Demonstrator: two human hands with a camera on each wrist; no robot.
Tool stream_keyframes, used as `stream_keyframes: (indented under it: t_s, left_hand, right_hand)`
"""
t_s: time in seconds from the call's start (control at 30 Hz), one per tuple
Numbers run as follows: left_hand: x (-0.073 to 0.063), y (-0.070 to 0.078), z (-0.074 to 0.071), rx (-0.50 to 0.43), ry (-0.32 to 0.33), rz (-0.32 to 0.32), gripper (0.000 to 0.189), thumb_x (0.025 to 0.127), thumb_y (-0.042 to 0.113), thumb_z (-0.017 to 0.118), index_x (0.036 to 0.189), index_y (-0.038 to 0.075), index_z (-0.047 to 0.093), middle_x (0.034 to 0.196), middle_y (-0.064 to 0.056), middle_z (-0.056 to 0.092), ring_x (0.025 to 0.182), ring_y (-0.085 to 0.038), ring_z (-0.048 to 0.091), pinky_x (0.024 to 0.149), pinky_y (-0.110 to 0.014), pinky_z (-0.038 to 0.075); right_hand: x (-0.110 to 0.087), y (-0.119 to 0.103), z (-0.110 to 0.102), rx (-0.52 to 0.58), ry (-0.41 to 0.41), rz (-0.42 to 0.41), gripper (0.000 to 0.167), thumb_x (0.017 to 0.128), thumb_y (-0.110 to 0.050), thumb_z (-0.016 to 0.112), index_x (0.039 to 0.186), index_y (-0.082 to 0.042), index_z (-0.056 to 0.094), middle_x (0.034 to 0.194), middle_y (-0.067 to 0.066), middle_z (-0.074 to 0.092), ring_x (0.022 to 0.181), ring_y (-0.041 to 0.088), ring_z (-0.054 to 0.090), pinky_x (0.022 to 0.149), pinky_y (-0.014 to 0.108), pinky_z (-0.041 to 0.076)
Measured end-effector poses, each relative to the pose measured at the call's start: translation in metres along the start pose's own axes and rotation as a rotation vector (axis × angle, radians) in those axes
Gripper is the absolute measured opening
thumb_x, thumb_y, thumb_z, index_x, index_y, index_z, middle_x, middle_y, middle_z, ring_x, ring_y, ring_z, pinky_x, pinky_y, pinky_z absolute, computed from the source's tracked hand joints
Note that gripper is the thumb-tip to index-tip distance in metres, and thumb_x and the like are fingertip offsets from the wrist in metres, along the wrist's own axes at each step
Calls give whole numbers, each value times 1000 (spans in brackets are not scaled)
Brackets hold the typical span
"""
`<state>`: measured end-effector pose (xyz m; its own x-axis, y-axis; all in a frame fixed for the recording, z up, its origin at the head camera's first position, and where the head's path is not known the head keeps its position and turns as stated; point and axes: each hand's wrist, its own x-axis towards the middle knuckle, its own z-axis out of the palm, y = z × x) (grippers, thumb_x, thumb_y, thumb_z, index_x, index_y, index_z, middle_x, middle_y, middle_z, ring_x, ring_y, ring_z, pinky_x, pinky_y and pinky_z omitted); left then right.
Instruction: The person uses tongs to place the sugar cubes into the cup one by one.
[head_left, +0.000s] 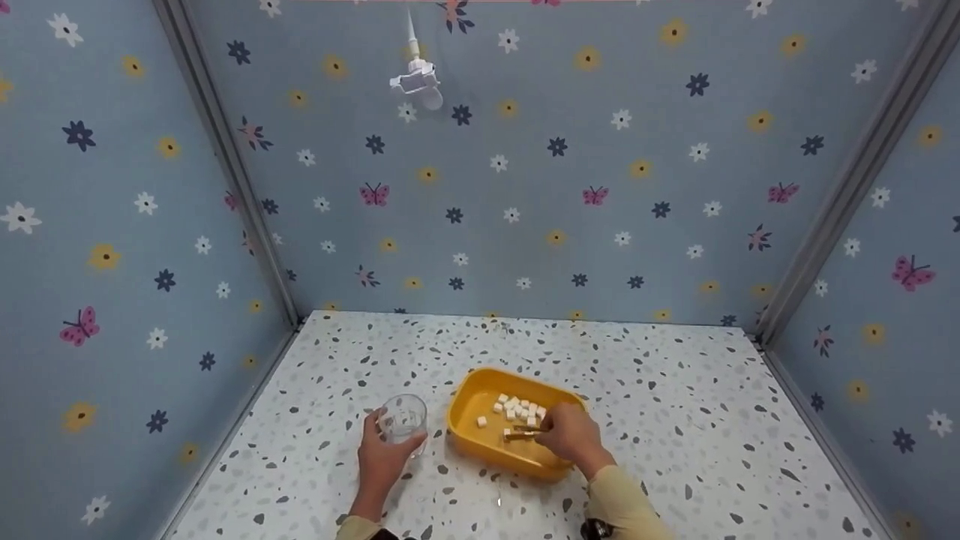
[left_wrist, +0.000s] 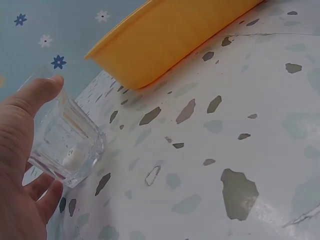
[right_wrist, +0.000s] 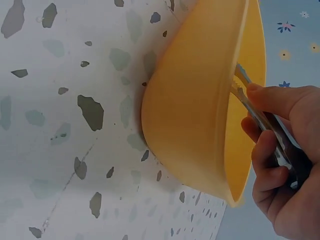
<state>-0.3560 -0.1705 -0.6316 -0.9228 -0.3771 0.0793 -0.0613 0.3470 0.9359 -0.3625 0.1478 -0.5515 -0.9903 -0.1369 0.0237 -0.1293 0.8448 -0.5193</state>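
My left hand [head_left: 384,454] grips a clear drinking glass [head_left: 405,415] upright on the table, thumb on one side and fingers on the other. In the left wrist view a white cube [left_wrist: 74,159] lies at the bottom of the glass. My right hand [head_left: 571,435] holds metal tongs [right_wrist: 270,127], reaching over the rim of a yellow plastic basin [head_left: 465,448]. Several small white cubes [head_left: 517,409] lie loose on the basin floor. One cube [head_left: 507,433] sits between the tong tips, which are hidden by the basin wall in the right wrist view.
A white speckled table [head_left: 675,420] carries the glass and basin, with the glass just left of the basin. Flower-print panels [head_left: 525,225] joined by grey metal posts [head_left: 240,172] enclose its back and sides. A white bracket [head_left: 417,79] is on the back panel.
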Motion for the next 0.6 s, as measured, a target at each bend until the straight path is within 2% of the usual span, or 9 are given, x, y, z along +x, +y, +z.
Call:
stream_keyframes:
  t_s: [0.27, 0.6]
  left_hand:
    - [-2, 2, 4, -10, -14, -42, 97, 68, 33, 90, 143, 6, 34, 144, -25, 39, 131, -40, 39, 107, -53, 34]
    - [2, 3, 2, 5, -4, -61, 99, 67, 35, 90, 143, 6, 34, 144, -25, 38, 133, -40, 36, 108, -54, 32]
  right_hand:
    - [-2, -4, 14, -15, 31, 22, 20, 76, -15, 81, 64, -13, 65, 59, -2, 56, 52, 14, 46, 48, 28, 38]
    - [-2, -5, 20, -20, 76, -6, 10, 79, -12, 79, 74, -12, 71, 68, -2, 61, 58, 14, 52, 55, 31, 48]
